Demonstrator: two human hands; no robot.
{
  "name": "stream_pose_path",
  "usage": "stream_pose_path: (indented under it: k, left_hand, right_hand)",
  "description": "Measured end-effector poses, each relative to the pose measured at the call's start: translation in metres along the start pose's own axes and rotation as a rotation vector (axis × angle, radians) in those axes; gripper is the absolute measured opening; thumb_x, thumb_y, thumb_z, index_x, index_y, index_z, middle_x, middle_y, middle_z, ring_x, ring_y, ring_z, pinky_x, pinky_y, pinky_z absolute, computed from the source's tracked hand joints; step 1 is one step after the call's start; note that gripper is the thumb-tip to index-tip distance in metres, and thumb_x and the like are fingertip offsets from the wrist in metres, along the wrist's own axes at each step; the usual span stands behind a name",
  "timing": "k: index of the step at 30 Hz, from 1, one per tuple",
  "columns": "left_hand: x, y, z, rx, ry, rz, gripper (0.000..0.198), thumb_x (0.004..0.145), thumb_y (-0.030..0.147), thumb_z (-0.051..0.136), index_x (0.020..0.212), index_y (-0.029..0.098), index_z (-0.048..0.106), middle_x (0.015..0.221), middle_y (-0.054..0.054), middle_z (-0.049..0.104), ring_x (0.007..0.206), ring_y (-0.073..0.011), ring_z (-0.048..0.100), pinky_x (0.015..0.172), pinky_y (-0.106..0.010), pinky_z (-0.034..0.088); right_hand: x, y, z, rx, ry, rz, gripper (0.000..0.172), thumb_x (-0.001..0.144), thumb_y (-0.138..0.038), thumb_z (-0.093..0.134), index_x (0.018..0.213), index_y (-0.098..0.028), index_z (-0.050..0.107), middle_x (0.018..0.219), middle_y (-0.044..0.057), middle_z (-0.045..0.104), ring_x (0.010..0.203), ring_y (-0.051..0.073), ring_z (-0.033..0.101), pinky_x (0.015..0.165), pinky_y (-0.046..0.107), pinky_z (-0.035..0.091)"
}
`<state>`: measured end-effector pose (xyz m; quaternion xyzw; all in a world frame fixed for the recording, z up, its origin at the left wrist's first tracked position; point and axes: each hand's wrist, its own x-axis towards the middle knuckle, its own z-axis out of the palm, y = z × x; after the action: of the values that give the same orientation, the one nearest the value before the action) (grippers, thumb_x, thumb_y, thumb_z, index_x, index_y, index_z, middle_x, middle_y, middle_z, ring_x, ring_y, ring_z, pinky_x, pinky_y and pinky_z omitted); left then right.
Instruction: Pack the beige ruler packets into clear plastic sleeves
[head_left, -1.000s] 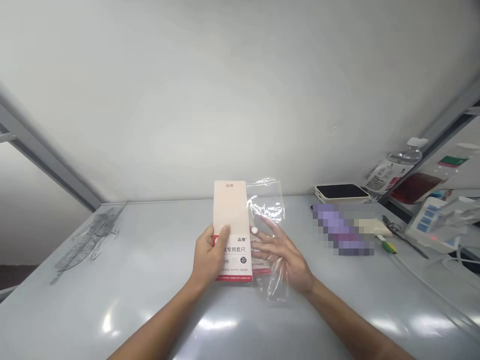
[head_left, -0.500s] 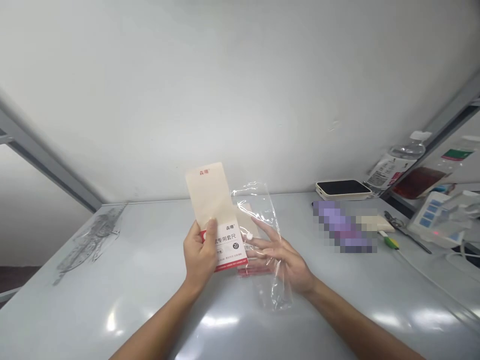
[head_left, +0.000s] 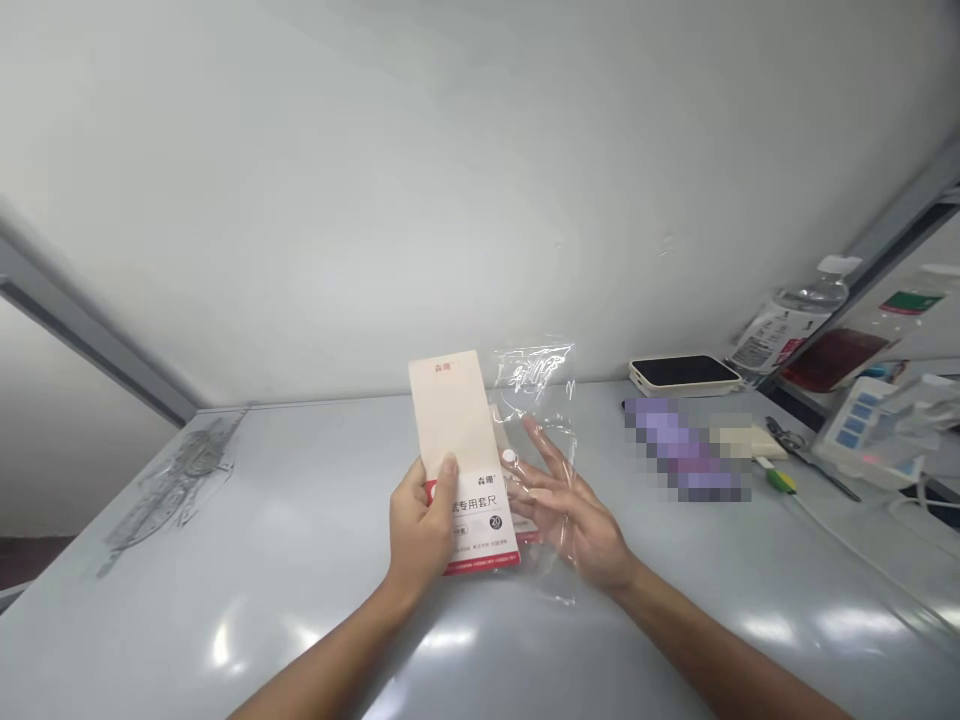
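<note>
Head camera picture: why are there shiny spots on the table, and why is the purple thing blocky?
In the head view, white glare patches mark the glossy table, the clear plastic bag glints, and the purple thing is pixelated into blocks, hiding what it is.

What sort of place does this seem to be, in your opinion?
Probably an office or small workroom: a white desk holds scissors and what looks like a phone, with a plastic water bottle at the far corner.

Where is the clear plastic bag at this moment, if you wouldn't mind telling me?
In the head view, the clear plastic bag sits just right of the cream packet in the left hand, overlapping the spread right hand, above the white table.
</note>
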<state>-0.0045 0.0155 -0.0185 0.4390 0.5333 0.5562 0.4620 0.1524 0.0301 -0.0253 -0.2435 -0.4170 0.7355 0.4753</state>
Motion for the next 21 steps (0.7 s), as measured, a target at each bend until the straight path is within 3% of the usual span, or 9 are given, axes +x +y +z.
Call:
stream_pose_path:
  k: [8,14,18,21]
  left_hand:
    - [0.004,-0.007,0.0,0.13,-0.173,-0.037,0.033,0.079,0.046,0.046,0.08,0.014,0.053,0.069,-0.004,0.062,0.059,-0.0144,0.057,0.05,-0.024,0.045]
    - [0.008,-0.011,-0.004,0.271,-0.263,0.04,0.034,0.081,0.047,0.041,0.069,0.017,0.05,0.059,0.001,0.057,0.053,-0.012,0.051,0.047,-0.022,0.038]
    - [0.013,-0.009,-0.009,0.27,-0.213,0.089,0.038,0.085,0.047,0.034,0.067,0.017,0.049,0.055,0.001,0.053,0.051,-0.0107,0.046,0.049,-0.023,0.035]
    - [0.019,-0.006,-0.012,0.085,-0.204,-0.008,0.042,0.084,0.05,0.032,0.066,0.016,0.049,0.055,0.0,0.054,0.05,-0.011,0.047,0.046,-0.022,0.034]
  right_hand:
    - [0.001,-0.009,0.001,-0.057,0.052,0.004,0.067,0.078,-0.027,0.046,0.137,-0.036,0.017,0.11,0.002,0.061,0.083,0.019,0.059,0.074,0.037,0.044]
    - [0.006,-0.008,-0.01,-0.027,0.039,0.104,0.058,0.079,-0.031,0.047,0.134,-0.028,0.03,0.077,0.002,0.065,0.061,0.016,0.058,0.059,0.032,0.044]
    - [0.007,-0.008,-0.01,-0.087,0.054,0.139,0.044,0.079,-0.035,0.053,0.121,-0.025,0.049,0.081,0.004,0.066,0.067,0.017,0.059,0.062,0.031,0.045]
    - [0.007,-0.011,-0.009,-0.156,0.034,0.116,0.032,0.078,-0.036,0.055,0.106,-0.022,0.06,0.089,0.005,0.065,0.077,0.017,0.06,0.068,0.03,0.045]
